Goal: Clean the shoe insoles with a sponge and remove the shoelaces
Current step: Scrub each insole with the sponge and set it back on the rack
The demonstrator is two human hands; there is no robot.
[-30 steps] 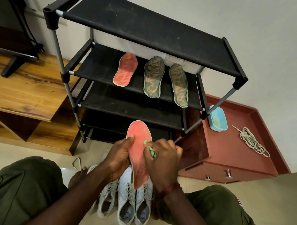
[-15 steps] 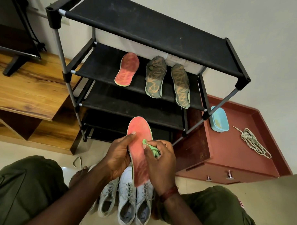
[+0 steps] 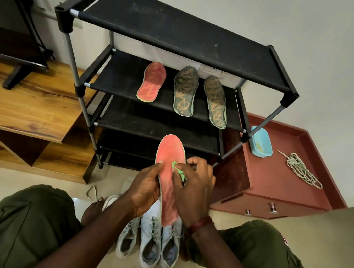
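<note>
Here, the black shoe rack [image 3: 175, 33] stands directly ahead, its lower shelves just behind the work. Red insole [image 3: 170, 151]: long axis runs away from the person, toe toward the rack, heel over the grey shoes [image 3: 150, 243]. Left hand [image 3: 148, 189] grips its left edge, fingers curled round it. Right hand [image 3: 194, 192] pinches the green sponge [image 3: 178, 169] against the insole's right side, mid-length. Toe half is bare above both hands.

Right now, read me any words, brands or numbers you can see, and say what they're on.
No text can be read anywhere.
Held insole, sponge: no print.
Rack insoles: wear marks only, no letters.
Shoes: no brand shows.
Red patch on the trouser leg: too small to read.
</note>
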